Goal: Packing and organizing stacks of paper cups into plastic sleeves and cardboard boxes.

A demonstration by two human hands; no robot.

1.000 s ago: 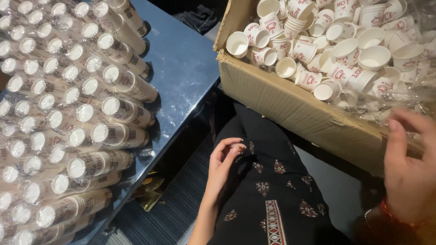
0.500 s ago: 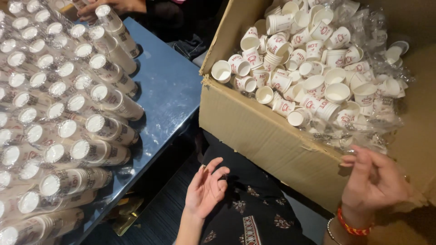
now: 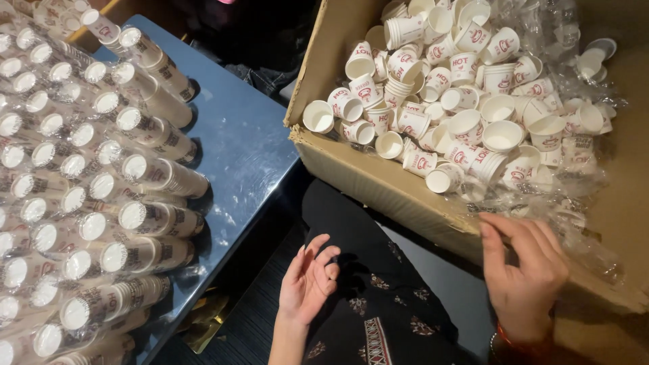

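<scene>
At the near edge of the cardboard box (image 3: 378,182), the right hand (image 3: 524,270) rests with its fingers curled loosely over the clear plastic wrap (image 3: 574,230) that spills across the box's front wall; the fingertips touch the film, but whether they pinch it I cannot tell. Half a second ago that hand hung lower and further right, fingers bunched; now it has come up to the box rim. A red bangle (image 3: 503,334) shows at its wrist.

The left hand (image 3: 307,280) hangs empty over the lap, palm turned inward, fingers relaxed and slightly spread, touching nothing; it sits much as it did before, just a little more closed. Beneath it lies dark patterned cloth (image 3: 378,318).

Inside the box, loose small white paper cups (image 3: 433,101) with red print lie jumbled, some nested in short stacks, with more plastic wrap toward the right.

To the left, a blue table (image 3: 243,149) carries rows of wrapped cup sleeves (image 3: 135,169) lying on their sides, white rims facing the camera.
</scene>
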